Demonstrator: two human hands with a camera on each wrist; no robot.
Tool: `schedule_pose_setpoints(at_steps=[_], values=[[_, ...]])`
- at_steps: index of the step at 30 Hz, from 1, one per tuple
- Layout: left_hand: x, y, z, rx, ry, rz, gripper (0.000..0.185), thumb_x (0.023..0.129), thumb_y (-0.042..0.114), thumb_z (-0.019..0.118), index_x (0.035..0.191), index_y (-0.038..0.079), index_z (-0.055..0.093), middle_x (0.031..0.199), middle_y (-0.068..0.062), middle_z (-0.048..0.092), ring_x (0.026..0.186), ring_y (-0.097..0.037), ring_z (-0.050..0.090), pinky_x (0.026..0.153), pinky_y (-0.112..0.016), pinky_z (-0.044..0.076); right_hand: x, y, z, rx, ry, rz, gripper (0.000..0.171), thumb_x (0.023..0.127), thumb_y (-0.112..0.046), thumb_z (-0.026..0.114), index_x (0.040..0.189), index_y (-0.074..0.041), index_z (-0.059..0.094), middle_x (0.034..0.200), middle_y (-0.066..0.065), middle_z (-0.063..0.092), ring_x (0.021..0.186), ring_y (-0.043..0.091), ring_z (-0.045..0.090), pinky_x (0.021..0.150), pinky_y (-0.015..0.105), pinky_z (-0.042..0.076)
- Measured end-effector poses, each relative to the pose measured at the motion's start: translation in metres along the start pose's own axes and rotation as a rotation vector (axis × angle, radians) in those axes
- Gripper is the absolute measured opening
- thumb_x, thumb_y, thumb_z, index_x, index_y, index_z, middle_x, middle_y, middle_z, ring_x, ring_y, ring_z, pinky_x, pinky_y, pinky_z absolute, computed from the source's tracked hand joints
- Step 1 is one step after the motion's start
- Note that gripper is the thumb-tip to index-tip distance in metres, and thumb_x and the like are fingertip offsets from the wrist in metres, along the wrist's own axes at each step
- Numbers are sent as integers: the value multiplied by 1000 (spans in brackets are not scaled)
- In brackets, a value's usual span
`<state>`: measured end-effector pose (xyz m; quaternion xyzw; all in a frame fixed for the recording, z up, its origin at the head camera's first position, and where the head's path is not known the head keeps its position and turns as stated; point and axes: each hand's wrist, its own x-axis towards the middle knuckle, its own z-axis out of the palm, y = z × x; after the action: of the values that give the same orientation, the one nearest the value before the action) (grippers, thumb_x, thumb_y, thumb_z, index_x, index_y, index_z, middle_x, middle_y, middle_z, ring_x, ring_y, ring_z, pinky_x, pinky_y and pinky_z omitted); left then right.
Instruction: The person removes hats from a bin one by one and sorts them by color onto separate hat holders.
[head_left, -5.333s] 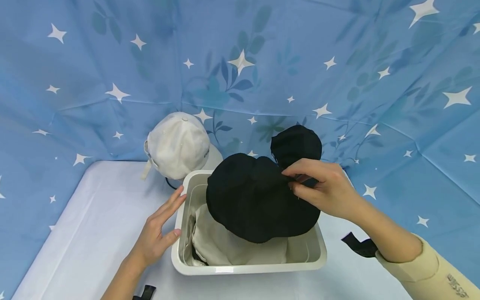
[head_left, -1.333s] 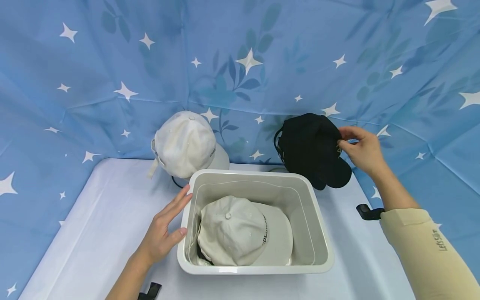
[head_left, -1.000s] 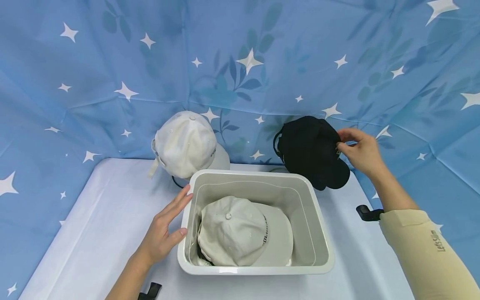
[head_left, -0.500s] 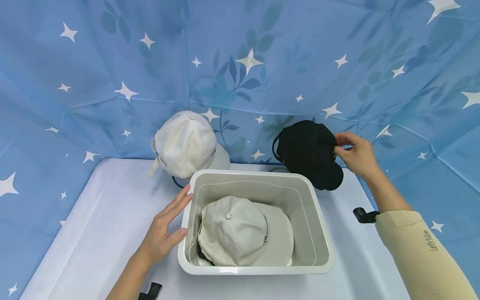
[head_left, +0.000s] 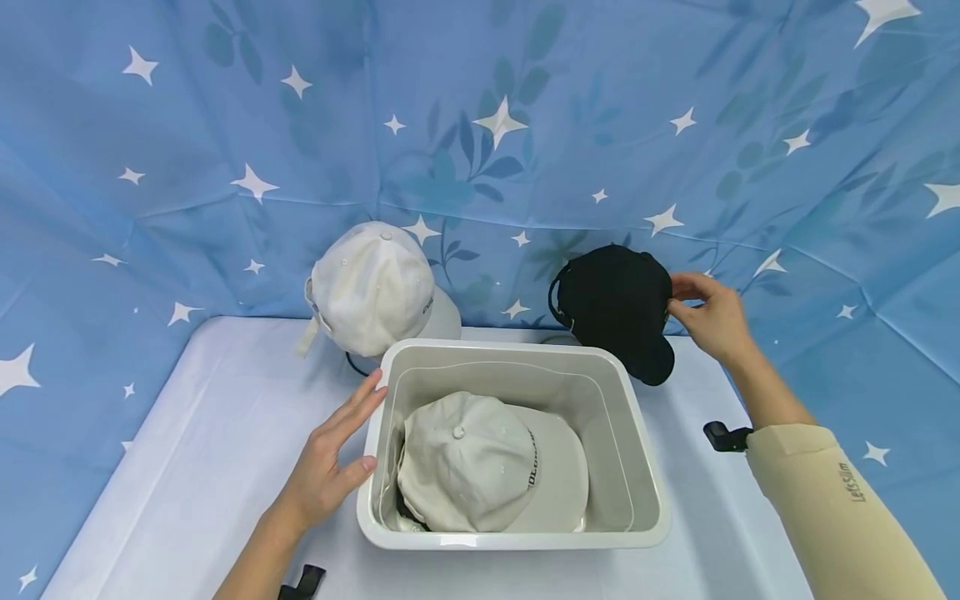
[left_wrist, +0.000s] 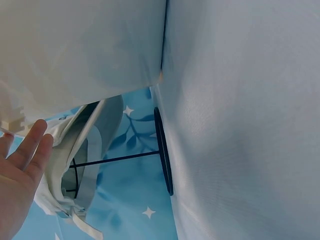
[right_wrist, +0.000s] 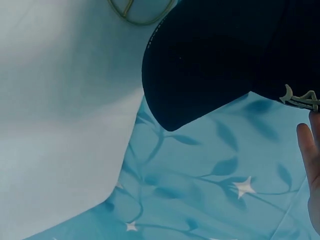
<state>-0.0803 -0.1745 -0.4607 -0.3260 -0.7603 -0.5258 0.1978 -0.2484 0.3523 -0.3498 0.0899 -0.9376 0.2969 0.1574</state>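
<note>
A black baseball cap with a metal letter emblem sits at the back right, its brim turned toward the front right. My right hand touches the cap's right side with thumb and fingertips; in the right wrist view the visible fingers look fairly straight by the emblem. My left hand rests its extended fingers against the left rim of a pale plastic bin. Inside the bin lies a beige cap with dark lettering, brim to the right.
A white cap rests on a black wire stand behind the bin's left corner. A brass-coloured wire ring shows below the black cap. Blue star-patterned cloth hangs behind the white table.
Seconds ago my right hand held a large black piece above the bin. Lately the black cap has sunk slightly and its brim has swung left, my right hand following. My left hand stays put.
</note>
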Motion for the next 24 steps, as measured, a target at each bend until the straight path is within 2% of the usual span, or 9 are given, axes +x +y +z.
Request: schedule_pose_setpoints(at_steps=[6, 12, 17, 21, 24], values=[[0, 0, 0, 1, 1, 3, 70, 86, 13, 59, 153, -4, 49, 164, -24, 37, 153, -29, 37, 122, -26, 29, -2, 0, 3, -4, 14, 35, 35, 100, -12, 63, 131, 4, 67, 118, 24, 69, 103, 24, 61, 75, 14, 44], [0, 1, 0, -5, -4, -7, 70, 86, 13, 59, 154, -3, 48, 165, -24, 36, 153, -28, 36, 122, -26, 28, -2, -13, -4, 30, 20, 68, 41, 101, -13, 58, 139, 0, 64, 128, 24, 66, 107, 25, 60, 77, 16, 43], [0, 1, 0, -2, -7, -8, 69, 88, 14, 60, 154, -2, 48, 165, -23, 36, 153, -29, 36, 122, -26, 28, -3, -21, -12, 25, 11, 50, 42, 102, -15, 57, 141, 0, 62, 131, 24, 65, 111, 33, 60, 80, 16, 42], [0, 0, -1, 6, -9, -10, 69, 88, 15, 60, 154, -1, 49, 165, -23, 36, 153, -29, 37, 122, -26, 28, -4, -27, -18, 3, 1, 53, 43, 102, -16, 57, 143, -1, 60, 133, 21, 64, 111, 29, 58, 80, 14, 41], [-1, 0, -1, 11, -7, -16, 71, 86, 15, 60, 154, 0, 49, 165, -22, 37, 153, -28, 37, 122, -26, 28, -5, -32, -22, 1, -2, 49, 44, 102, -16, 58, 145, -2, 58, 133, 20, 64, 107, 18, 57, 80, 11, 41]])
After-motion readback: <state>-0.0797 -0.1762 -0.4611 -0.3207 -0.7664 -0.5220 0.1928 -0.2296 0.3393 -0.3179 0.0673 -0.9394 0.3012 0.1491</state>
